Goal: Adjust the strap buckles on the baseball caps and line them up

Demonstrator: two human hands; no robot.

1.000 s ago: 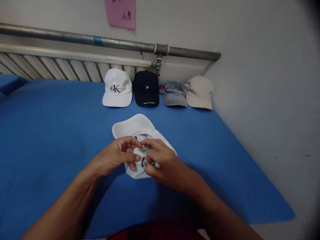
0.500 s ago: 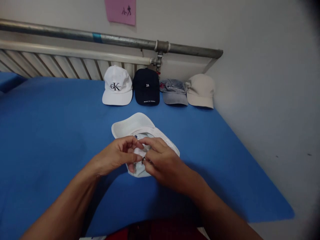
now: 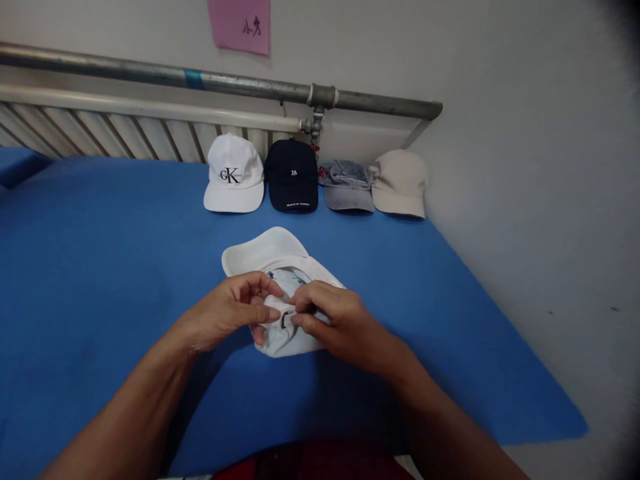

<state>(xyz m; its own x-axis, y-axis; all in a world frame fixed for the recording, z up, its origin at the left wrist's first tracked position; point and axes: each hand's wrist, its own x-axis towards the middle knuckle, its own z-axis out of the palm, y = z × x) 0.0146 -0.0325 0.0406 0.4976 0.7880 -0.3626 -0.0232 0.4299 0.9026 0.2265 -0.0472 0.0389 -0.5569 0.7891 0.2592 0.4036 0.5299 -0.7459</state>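
Note:
A white baseball cap (image 3: 267, 248) lies tipped on the blue surface in front of me, its brim pointing away to the upper left and its inside partly showing. At its near side is the back strap with a small dark buckle (image 3: 285, 320). My left hand (image 3: 235, 310) pinches the cap's strap just left of the buckle, thumb on top. On the other side, my right hand (image 3: 345, 320) has thumb and forefinger closed on the strap right by the buckle. Its remaining fingers are curled and partly hidden.
Along the back of the blue table (image 3: 100, 267) stand a white cap (image 3: 234, 175), a black cap (image 3: 293, 177), a grey cap (image 3: 347, 187) and a beige cap (image 3: 400, 183). Behind them are a radiator (image 3: 125, 133), a metal pipe (image 3: 250, 85) and a pink note (image 3: 240, 27). A wall borders the right.
My right hand has shifted slightly right and changed its grip, with the fingers curled in and the buckle uncovered. My left hand has stayed nearly in place.

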